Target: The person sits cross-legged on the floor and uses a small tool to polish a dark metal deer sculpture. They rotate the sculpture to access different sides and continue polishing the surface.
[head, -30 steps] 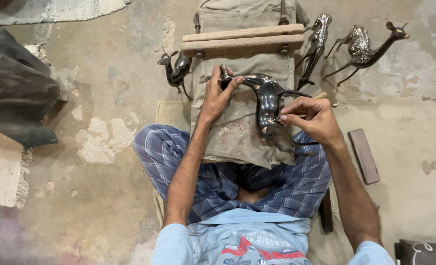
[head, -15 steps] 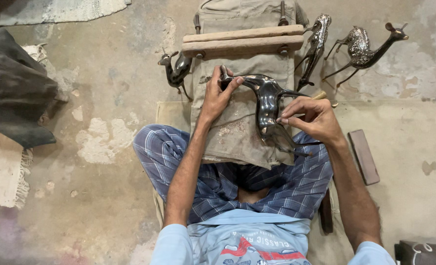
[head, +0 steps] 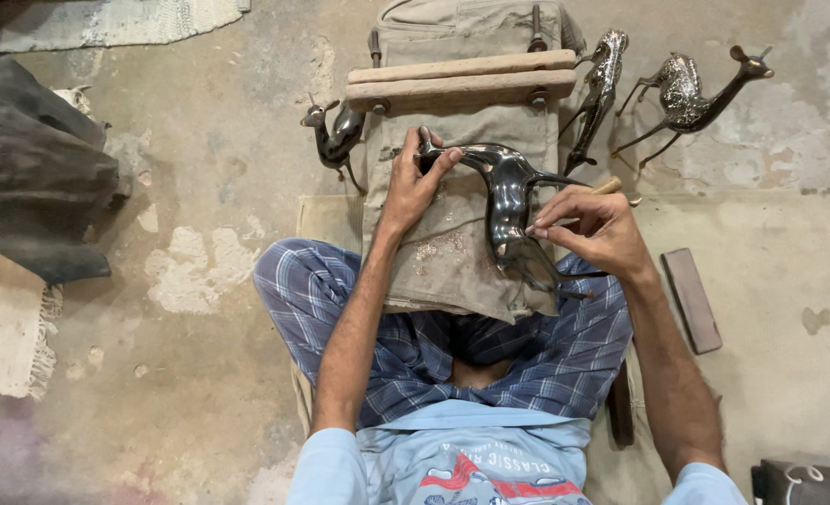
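Four metal deer figurines are in front of me, and the one I am working on lies on its side on the canvas-covered work block across my lap. My left hand is curled over its neck end, fingers pressing it down onto the cloth, thumb hooked along the shiny back. My right hand is pinched shut around a slim tool with a pale wooden handle, fingertips resting against the figurine's body near the legs.

No packages or signs show anywhere here. The only flat, box-like shape is a dark rectangular sharpening stone on the floor just right of my right forearm. Two wooden bars, bolted together, cross the top of the block. A small dark deer stands at the block's left edge; a patterned deer leans at its right edge, and another patterned deer stands further right, apart from it.

The concrete floor is worn, stained, and patched with pale flaking spots. A crumpled dark cloth lies at the far left, with a frayed pale mat below it.
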